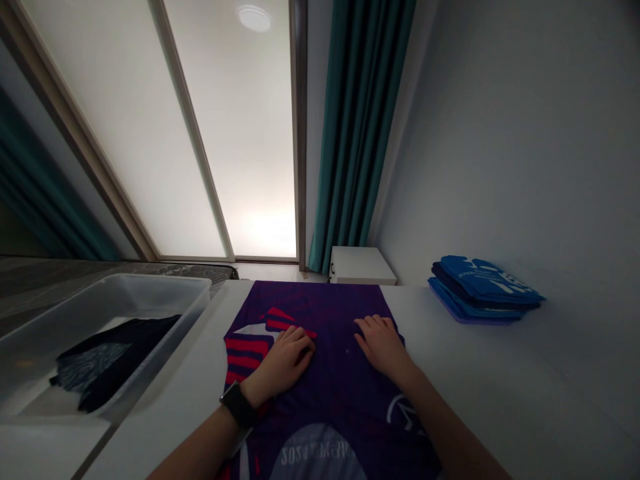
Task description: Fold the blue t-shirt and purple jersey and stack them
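A dark purple T-shirt (333,373) with red stripes and a white patch on its left side lies spread over the white table. Upside-down print with "2024" shows near its neckline, close to me. My left hand (286,360), with a black watch on the wrist, rests on the striped part, its fingers slightly bent and holding nothing. On the shirt's right side lies my right hand (383,343), palm down with fingers apart. Both hands touch the cloth, and neither grips it.
At the right, against the wall, sits a stack of folded blue shirts (483,287). A translucent plastic bin (200,293) with dark clothing (125,353) inside stands at the left. Beyond the table are a small white cabinet (363,265), teal curtains (363,127) and frosted sliding doors (240,133).
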The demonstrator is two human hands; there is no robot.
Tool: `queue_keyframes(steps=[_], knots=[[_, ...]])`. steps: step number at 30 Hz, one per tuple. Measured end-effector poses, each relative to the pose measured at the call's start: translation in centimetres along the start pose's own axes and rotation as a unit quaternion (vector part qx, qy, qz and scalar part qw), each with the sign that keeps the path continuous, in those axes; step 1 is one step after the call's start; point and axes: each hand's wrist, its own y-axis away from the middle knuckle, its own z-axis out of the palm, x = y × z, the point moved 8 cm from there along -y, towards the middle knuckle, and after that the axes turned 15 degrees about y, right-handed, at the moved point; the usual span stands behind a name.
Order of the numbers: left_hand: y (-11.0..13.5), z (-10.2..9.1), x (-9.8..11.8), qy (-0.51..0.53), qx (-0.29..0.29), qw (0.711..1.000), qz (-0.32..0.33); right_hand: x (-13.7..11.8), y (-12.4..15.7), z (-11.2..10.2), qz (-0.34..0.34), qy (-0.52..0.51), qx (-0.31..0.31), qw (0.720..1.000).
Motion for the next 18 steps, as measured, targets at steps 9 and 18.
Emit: queue_keyframes(steps=[9, 18], knots=[[0.4, -0.4, 0.8, 0.023, -0.012, 1.0, -0.001, 0.3, 0.0, 1.2, 0.042, -0.017, -0.002, 0.999], [-2.6, -0.2, 3.2, 0.133, 0.006, 0.99, -0.036, 1.7, -0.2, 1.1, 0.079, -0.141, 0.044, 0.986]])
